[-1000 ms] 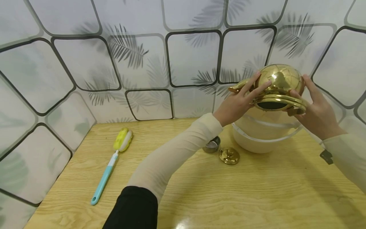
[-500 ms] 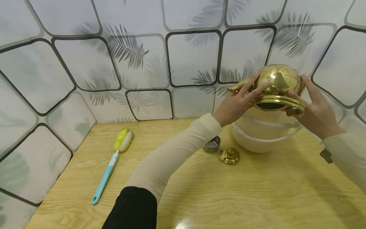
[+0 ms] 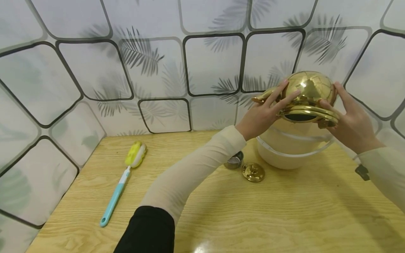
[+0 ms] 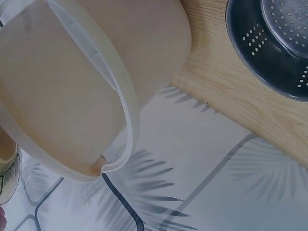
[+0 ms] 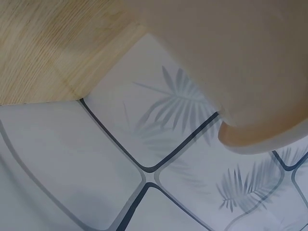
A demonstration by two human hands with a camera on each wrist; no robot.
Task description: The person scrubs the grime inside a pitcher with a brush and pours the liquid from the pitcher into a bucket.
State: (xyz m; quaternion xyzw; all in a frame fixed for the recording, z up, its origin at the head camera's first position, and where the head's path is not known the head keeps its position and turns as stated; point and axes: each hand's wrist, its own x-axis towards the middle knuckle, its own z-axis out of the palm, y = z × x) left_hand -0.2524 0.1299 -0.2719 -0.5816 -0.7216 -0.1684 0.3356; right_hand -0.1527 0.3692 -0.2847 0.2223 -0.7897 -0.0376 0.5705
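Both hands hold a shiny gold teapot [image 3: 310, 88] above the white bucket [image 3: 278, 160] at the right of the head view. The teapot is tipped over, its round dark opening facing down and toward me. My left hand [image 3: 259, 117] grips its left side by the spout [image 3: 263, 95]. On the other side my right hand [image 3: 354, 123] grips the body, thumb in front; its lower fingers are partly hidden. At the left wrist view's edge, a bit of the teapot [image 4: 8, 178] shows beyond the bucket [image 4: 72, 96]. The right wrist view shows only the bucket's side [image 5: 250, 57].
A gold lid [image 3: 254, 172] and a perforated metal strainer [image 3: 235, 161] sit on the wooden table [image 3: 269, 218], left of the bucket. A sponge brush [image 3: 117, 193] with a blue handle lies at the left. A patterned wall [image 3: 215, 66] stands behind.
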